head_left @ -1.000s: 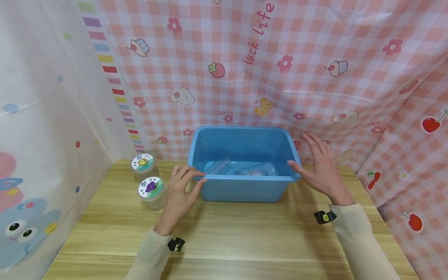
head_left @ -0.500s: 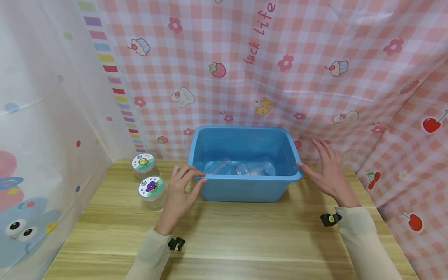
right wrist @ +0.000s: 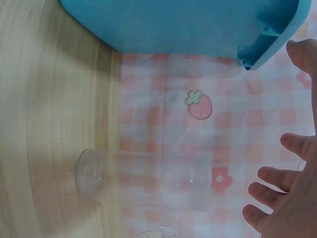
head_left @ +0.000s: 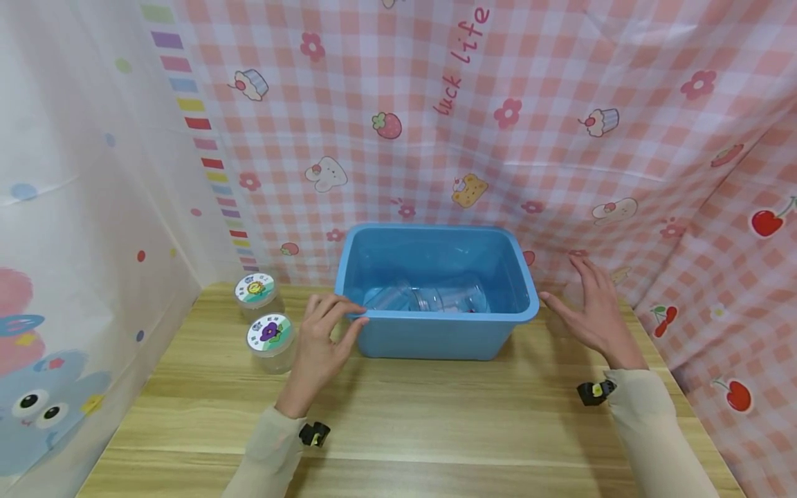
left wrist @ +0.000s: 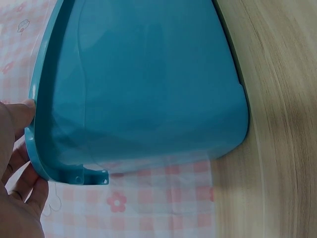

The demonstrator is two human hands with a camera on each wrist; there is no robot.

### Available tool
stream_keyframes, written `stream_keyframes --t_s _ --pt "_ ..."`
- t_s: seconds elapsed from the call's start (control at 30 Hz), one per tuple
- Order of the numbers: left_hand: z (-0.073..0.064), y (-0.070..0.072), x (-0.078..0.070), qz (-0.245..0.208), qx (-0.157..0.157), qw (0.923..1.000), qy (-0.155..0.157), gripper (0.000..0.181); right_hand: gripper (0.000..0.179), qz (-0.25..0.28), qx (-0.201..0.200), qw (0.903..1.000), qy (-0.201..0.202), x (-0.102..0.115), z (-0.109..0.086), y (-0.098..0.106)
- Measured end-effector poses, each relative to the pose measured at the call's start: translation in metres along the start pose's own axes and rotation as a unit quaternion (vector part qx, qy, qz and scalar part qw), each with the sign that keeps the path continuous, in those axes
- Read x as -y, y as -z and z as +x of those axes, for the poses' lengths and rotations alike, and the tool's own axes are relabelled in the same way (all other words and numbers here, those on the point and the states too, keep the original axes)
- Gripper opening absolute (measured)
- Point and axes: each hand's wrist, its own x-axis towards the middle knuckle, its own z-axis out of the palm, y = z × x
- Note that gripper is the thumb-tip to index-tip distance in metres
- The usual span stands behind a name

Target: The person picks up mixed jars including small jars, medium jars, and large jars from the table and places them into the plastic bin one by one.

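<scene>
A blue plastic bin (head_left: 429, 339) stands on the wooden table against the checked cloth. My left hand (head_left: 324, 339) pinches its front-left corner, with thumb and fingers at the rim in the left wrist view. My right hand (head_left: 594, 315) is off the bin's right side, fingers spread and thumb toward the rim. Below those fingertips, in the right wrist view, a clear plastic cylinder (right wrist: 148, 178) stands upright on the table near the cloth. Inside the bin lie clear plastic jars (head_left: 457, 299), partly hidden by the front wall.
Two clear jars with printed lids stand left of my left hand: a purple-flower one (head_left: 270, 333) in front, a yellow-flower one (head_left: 254, 288) behind. Checked cloth (head_left: 398, 166) rises behind the bin, and white cloth (head_left: 93, 173) hangs at the left edge.
My right hand has moved right, away from the bin's right rim. Inside the bin the right-hand clear jar has shifted, and a small red spot shows there. My left hand stays put.
</scene>
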Motion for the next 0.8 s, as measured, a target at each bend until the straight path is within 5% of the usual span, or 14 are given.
stream_keyframes --t_s 0.8 --pt "0.001 0.001 -0.001 -0.003 -0.003 1.0 -0.001 0.015 0.106 0.063 0.025 0.9904 -0.121 -0.042 -0.005 -0.007"
